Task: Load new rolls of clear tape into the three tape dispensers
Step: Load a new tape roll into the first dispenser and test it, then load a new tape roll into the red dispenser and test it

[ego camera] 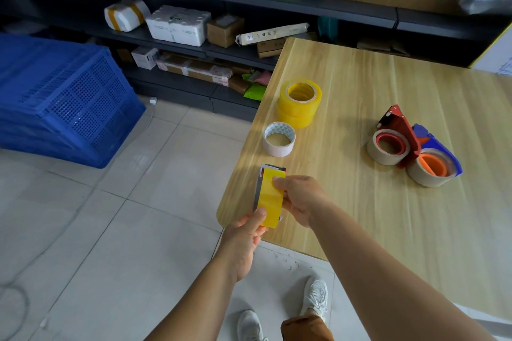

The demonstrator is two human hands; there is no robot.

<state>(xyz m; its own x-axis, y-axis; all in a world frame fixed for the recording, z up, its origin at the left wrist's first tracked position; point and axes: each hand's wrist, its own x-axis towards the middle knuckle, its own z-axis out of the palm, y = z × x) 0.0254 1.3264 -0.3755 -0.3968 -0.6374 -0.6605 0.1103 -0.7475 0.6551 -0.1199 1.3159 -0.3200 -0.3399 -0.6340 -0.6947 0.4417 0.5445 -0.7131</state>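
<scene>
Over the table's near left corner both my hands hold a tape dispenser (pixel 260 188) with a yellowish clear tape roll (pixel 270 198) in it, seen edge-on. My left hand (pixel 243 241) grips its near end, thumb on the tape. My right hand (pixel 299 199) grips its right side, thumb pressing the tape's top. A stack of clear yellowish tape rolls (pixel 299 104) stands further back. A spent cardboard core (pixel 278 139) lies between the stack and the dispenser. A red dispenser (pixel 396 141) and a blue dispenser (pixel 435 160), both with nearly used-up rolls, lie at the right.
The wooden table (pixel 374 216) fills the right side, its rounded corner under my hands. Blue plastic crates (pixel 61 99) are stacked on the tiled floor at the left. Dark shelves (pixel 221 44) with parcels run along the back.
</scene>
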